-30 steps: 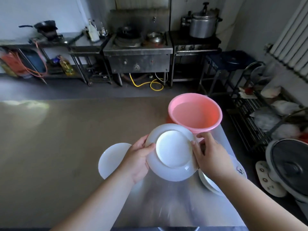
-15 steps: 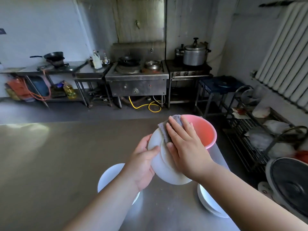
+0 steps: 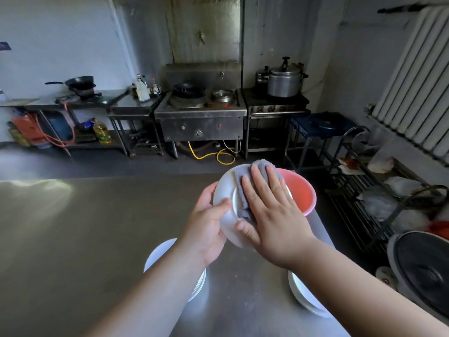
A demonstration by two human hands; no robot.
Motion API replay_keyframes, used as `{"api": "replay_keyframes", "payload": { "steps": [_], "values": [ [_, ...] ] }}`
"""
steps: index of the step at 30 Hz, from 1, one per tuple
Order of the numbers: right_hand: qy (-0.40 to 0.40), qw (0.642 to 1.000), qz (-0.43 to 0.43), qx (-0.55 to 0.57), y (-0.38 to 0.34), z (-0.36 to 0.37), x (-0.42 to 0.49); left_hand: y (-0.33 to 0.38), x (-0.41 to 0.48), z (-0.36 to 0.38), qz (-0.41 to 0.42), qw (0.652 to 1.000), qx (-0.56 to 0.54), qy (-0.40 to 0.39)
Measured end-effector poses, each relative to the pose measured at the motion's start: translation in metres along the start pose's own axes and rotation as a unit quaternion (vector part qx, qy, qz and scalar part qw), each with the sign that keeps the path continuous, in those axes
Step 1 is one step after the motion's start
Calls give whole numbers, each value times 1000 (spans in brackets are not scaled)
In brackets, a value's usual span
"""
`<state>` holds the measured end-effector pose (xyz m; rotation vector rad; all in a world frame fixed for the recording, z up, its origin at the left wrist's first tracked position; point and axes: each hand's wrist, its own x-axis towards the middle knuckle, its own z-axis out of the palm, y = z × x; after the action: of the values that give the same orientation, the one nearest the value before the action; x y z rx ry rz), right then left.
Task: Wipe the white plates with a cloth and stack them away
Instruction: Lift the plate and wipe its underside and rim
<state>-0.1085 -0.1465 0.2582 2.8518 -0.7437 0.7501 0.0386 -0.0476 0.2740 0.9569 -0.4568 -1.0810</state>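
Steel table (image 3: pixel 73 239), cloth (image 3: pixel 261 165) pressed on plate (image 3: pixel 224 188)

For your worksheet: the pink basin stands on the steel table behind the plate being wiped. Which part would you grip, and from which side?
Probably grip the pink basin by its rim, on its right side, coming from above. It stands upright with its mouth open, and the held plate and right hand cover its near-left side.
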Motion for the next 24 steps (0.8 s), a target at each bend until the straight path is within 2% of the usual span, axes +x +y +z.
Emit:
{"api": "replay_keyframes", "payload": {
  "steps": [6, 12, 15, 18, 21, 24],
  "values": [
    [20, 997, -64, 33, -18, 7, -37, 14, 7, 1, 27, 999, -16, 9],
    [34, 999, 15, -1, 10, -5, 1, 5, 2, 3, 17, 1000, -5, 7],
    [46, 998, -31, 32, -4, 4, -19, 11, 7, 4, 45, 999, -14, 24],
    [38, 995, -64, 61, -11, 11, -40, 12, 7, 0, 37, 999, -14, 29],
    [51, 998, -19, 34, 8, 0, -17, 6, -1, -2, 17, 1000, 0, 19],
    [67, 997, 4, 23, 18, -13, -1, 9, -5, 1, 34, 999, -8, 5]
  ]
}}
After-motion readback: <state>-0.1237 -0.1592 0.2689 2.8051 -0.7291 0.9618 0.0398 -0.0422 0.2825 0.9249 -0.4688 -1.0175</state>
